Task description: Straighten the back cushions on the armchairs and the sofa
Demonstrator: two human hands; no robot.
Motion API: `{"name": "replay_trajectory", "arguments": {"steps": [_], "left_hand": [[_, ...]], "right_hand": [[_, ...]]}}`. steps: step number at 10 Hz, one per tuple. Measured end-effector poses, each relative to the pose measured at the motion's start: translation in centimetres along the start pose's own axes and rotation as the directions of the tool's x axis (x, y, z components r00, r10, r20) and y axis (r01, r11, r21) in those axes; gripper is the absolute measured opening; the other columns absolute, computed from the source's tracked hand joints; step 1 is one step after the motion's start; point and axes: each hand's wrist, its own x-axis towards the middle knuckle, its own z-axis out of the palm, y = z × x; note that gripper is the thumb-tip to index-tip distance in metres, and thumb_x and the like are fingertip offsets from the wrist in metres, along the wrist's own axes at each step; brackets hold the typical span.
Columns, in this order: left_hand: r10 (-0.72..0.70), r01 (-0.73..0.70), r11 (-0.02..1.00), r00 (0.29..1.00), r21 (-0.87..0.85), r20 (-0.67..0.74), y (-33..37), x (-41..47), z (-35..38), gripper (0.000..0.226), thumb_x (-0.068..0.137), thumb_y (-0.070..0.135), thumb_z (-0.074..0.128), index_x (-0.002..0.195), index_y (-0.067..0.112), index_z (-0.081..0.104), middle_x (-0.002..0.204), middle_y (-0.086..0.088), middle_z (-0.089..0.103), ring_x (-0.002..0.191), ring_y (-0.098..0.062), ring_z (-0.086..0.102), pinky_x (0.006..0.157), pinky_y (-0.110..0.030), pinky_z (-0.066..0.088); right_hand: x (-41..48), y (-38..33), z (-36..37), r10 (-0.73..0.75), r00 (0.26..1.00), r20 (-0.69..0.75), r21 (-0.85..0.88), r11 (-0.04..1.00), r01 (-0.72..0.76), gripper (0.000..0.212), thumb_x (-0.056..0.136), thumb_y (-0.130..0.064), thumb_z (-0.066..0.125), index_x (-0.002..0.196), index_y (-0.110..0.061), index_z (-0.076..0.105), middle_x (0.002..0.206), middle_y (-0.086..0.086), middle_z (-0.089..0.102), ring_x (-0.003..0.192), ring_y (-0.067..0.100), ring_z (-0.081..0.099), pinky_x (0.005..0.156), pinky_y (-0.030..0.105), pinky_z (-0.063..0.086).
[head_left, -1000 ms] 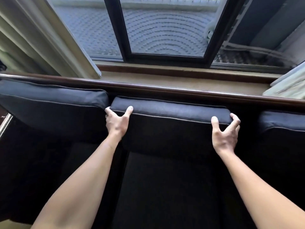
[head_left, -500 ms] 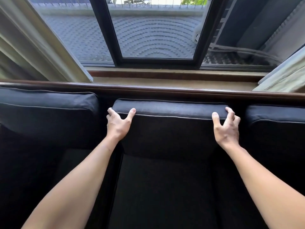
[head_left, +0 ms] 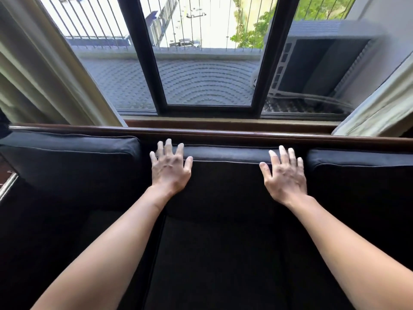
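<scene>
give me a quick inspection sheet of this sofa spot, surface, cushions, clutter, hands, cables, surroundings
surface: dark sofa seat, bare where visible
job's things: three dark back cushions in a row under the wooden rail; middle cushion upright against the back, left cushion and right cushion beside it
clutter: nothing seen
grippers: left hand and right hand open, fingers spread, over the middle cushion's top corners, gripping nothing; contact unclear, fingers blurred
cables: hoses outside by the AC unit; nothing seen indoors
surroundings: window behind the sofa, curtains at both sides, railing outside
</scene>
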Motion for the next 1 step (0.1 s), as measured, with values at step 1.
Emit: {"name": "replay_trajectory", "arguments": {"steps": [1], "left_hand": [[0.044,-0.041,0.998,0.996,0.037,-0.080,0.87,-4.80,-2.82,0.060,0.105,0.047,0.047,0.158,0.018,0.044,0.170,-0.020,0.027,0.159,-0.041,0.017,0.126,-0.063,0.016]], "right_hand": [[-4.60,0.20,-3.11,-0.024,1.000,-0.017,-0.020,1.000,0.024,0.063,0.104,-0.051,0.035,0.156,-0.015,0.038,0.168,0.014,0.024,0.157,0.033,0.013,0.126,0.051,0.009]]}}
